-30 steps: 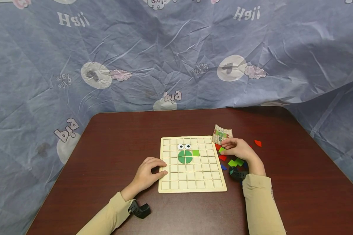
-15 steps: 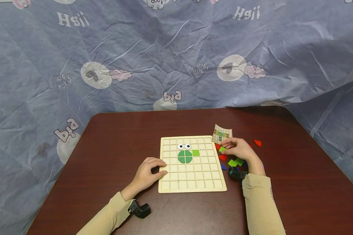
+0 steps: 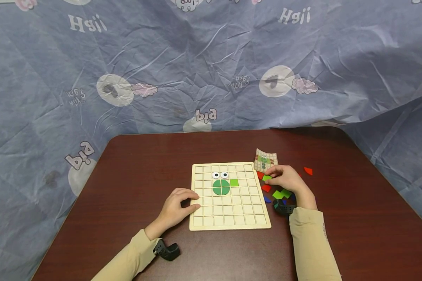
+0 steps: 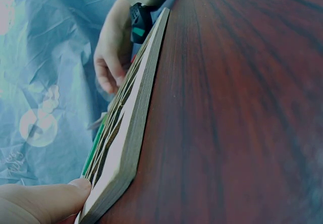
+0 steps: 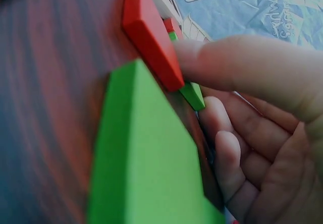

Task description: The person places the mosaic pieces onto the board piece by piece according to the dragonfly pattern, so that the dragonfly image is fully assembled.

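My left hand (image 3: pixel 176 207) rests at the left edge of a pale wooden grid board (image 3: pixel 230 214), fingertips and thumb on its border. In the left wrist view the thumb (image 4: pixel 55 199) lies against the board's edge. On the board sit two eye pieces (image 3: pixel 220 175), a dark green circle (image 3: pixel 217 191) made of quarter pieces, and a light green square tile (image 3: pixel 234 182). Right of the board, my right hand (image 3: pixel 290 180) pinches another light green tile (image 3: pixel 266 178) between thumb and fingers, low by the table. In the right wrist view that tile (image 5: pixel 192 97) is partly hidden behind the thumb.
A picture card (image 3: pixel 266 160) leans behind the right hand at the board's corner. Red tiles (image 3: pixel 266 188), light green tiles (image 3: pixel 278 195) and a blue piece (image 3: pixel 267 199) lie around that hand. A red piece (image 3: pixel 308 171) lies further right. A patterned cloth (image 3: pixel 211 78) hangs behind the table.
The green tile at my right fingertips has shifted slightly right and away from me. The picture card has moved a little. My left hand and the board stay put.
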{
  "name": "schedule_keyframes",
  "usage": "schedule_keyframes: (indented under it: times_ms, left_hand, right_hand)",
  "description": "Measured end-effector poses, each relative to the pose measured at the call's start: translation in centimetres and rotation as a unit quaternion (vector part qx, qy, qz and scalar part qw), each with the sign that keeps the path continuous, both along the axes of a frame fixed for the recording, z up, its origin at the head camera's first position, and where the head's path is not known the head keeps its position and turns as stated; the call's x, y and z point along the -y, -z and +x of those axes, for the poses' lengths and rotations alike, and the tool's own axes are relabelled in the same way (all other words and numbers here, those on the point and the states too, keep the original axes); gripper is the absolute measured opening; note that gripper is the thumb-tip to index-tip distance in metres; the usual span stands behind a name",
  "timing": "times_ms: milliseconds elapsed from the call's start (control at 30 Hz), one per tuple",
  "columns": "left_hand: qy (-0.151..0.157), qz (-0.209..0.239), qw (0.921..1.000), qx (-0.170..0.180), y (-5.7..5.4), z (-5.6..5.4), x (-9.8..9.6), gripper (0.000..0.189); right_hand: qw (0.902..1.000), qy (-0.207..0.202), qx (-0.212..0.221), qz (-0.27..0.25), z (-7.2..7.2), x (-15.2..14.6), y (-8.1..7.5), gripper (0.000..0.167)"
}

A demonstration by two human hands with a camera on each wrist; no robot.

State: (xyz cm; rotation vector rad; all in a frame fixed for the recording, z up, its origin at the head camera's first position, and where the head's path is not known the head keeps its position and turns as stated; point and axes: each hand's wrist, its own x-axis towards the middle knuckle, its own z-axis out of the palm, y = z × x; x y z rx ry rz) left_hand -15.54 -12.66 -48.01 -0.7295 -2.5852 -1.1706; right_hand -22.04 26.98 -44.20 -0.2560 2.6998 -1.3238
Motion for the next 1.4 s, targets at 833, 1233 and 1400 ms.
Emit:
schedule_keyframes:
  times_ms: [833,1233,1400]
  left_hand:
    - [0.003,0.002,1.0000,-0.001,-0.1,0.0,0.0,0.021]
    - [-0.003,-0.008,1.0000,-0.004,-0.1,0.0,-0.1,0.021]
    - [-0.002,-0.007,1.0000,-0.006,-0.1,-0.1,0.0,0.021]
  right_hand:
    - [0.9967,-0.054,-0.049,-0.036,0.0,2.5,-2.0,0.030]
    - [0.9915,-0.115,-0.056,-0.025,0.5,5.2,-3.7,0.021]
    - [0.9895,-0.133,-0.053,-0.020,0.6,6.4,-4.0,0.019]
